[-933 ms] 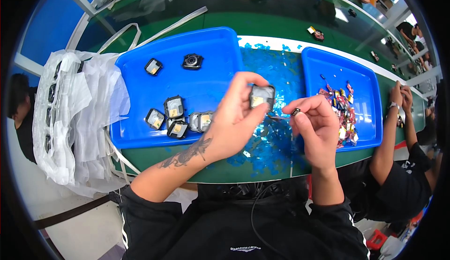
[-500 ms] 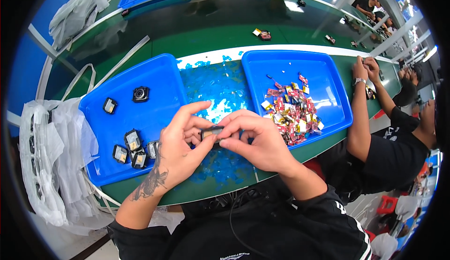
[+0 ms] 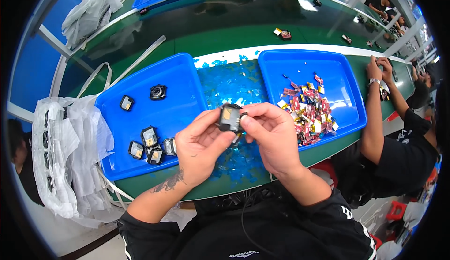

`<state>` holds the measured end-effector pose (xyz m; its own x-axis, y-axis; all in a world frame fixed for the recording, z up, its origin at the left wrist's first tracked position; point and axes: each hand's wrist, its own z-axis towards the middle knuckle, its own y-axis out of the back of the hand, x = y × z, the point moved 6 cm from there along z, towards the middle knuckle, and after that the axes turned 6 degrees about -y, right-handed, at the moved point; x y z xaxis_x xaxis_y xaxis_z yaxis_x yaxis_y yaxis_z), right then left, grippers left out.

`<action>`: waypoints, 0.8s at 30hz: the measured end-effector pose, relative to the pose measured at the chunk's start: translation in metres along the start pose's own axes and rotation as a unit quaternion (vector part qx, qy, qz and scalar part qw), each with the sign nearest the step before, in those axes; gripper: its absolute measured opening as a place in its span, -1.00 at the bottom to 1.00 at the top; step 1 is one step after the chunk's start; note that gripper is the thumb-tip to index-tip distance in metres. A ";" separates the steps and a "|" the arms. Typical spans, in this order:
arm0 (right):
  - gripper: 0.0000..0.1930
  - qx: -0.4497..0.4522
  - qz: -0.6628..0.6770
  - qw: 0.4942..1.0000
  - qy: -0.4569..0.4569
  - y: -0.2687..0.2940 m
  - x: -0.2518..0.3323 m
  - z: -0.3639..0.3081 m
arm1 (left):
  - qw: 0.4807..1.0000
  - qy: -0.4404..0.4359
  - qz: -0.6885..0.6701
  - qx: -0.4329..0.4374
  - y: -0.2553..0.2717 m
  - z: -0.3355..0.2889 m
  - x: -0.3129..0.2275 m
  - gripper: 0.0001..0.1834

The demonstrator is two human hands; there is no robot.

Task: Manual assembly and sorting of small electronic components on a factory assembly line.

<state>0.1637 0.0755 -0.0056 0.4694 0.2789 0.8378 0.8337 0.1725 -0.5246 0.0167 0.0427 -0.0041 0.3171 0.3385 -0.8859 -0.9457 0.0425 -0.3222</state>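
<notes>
Between both hands, above the gap between two blue trays, is a black smartwatch case [image 3: 228, 118] with its grey inside and a yellowish patch facing up. My left hand [image 3: 197, 140] grips its left and lower edge with thumb and fingers. At the opposite edge, my right hand [image 3: 274, 140] pinches with thumb and forefinger, its other fingers curled beneath. Something small and dark shows at the right thumb tip; I cannot tell whether it belongs to the case. Similar cases [image 3: 149, 137] lie grouped in the left tray [image 3: 183, 114], with two more farther back.
The right tray [image 3: 348, 89] holds a heap of red circuit boards with yellow and silvery parts [image 3: 309, 114]. Blue film scraps [image 3: 234, 84] cover the bench between the trays. Plastic packing sleeves [image 3: 77, 152] hang at left. A co-worker's arms [image 3: 372, 105] are close on the right.
The watch case has turned so its inside faces up, and the hands have risen slightly away from me. The whole view has shifted, moving the trays rightward in the picture.
</notes>
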 end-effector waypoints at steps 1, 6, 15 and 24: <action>-0.86 -0.005 -0.043 0.999 0.026 -0.003 0.001 0.000 | 1.000 0.001 0.001 -0.002 0.002 0.000 -0.001 -0.50; -0.85 -0.027 -0.274 0.945 0.177 0.008 0.030 -0.006 | 0.996 0.088 0.001 -0.010 0.007 0.010 0.005 -0.65; -0.87 -0.008 -0.502 0.843 0.193 -0.026 0.042 -0.011 | 0.994 0.094 0.006 0.051 -0.001 0.007 0.000 -0.58; -0.85 -0.003 -0.487 0.839 0.242 -0.033 0.043 -0.008 | 0.993 0.078 0.026 0.084 -0.003 0.008 0.000 -0.58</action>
<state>0.1594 0.0739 0.0492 -0.3742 -0.4080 0.8328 0.8912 0.0902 0.4446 0.0192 0.0498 0.0000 0.2633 0.1959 -0.9446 -0.9553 0.1891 -0.2271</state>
